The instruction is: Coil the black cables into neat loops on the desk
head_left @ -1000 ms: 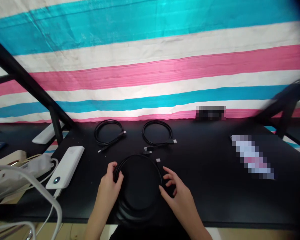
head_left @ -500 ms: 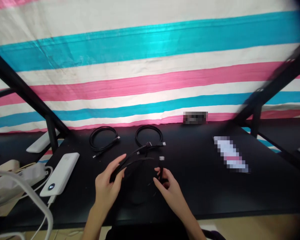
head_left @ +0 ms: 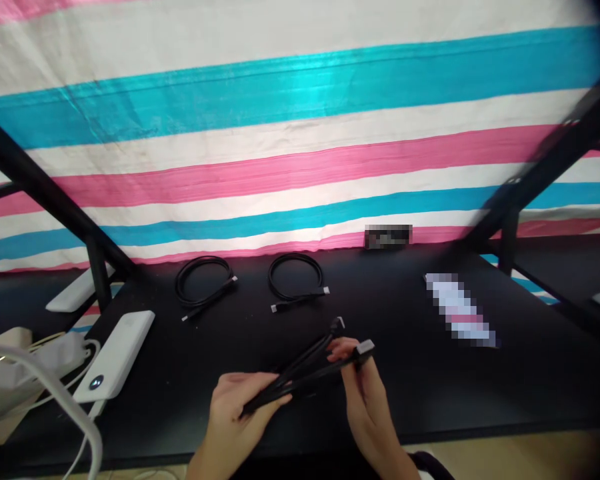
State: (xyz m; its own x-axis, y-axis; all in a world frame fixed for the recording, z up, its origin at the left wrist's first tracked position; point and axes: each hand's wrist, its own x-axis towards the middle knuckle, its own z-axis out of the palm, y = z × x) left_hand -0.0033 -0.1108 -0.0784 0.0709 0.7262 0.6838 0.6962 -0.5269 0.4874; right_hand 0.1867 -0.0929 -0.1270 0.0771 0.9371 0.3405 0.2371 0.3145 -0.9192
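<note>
**A:** Status on the hands?

**B:** Left hand (head_left: 240,407) has its grip closed round the low end of the black cable (head_left: 305,370). Right hand (head_left: 367,393) pinches the high end, fingertips just short of a grey-tipped plug (head_left: 365,347).

**A:** What shape is the cable in?

**B:** Pressed flat into a bundle of several strands, slanting up from left to right. A second plug (head_left: 337,325) sticks out above the right fingers.

**A:** Where is it relative to the desk?

**B:** Over the near part of the desk (head_left: 430,373), roughly centre. Looks lifted off the surface, though black on black makes the gap hard to call.

**A:** Anything else on there?

**B:** Two more black cables, each in a round coil and lying flat near the far edge. Left coil (head_left: 203,280) and right coil (head_left: 296,277) sit side by side, apart from each other and well clear of the hands.

**A:** And the left side?

**B:** A white power bank (head_left: 117,353) with a lit dot and a lead plugged into its near end. Beyond it there's a tangle of white leads (head_left: 55,373).

**A:** Background?

**B:** A striped cloth (head_left: 300,133) in pink, teal and white hangs behind the desk, with black frame struts (head_left: 40,193) crossing in front of it.
</note>
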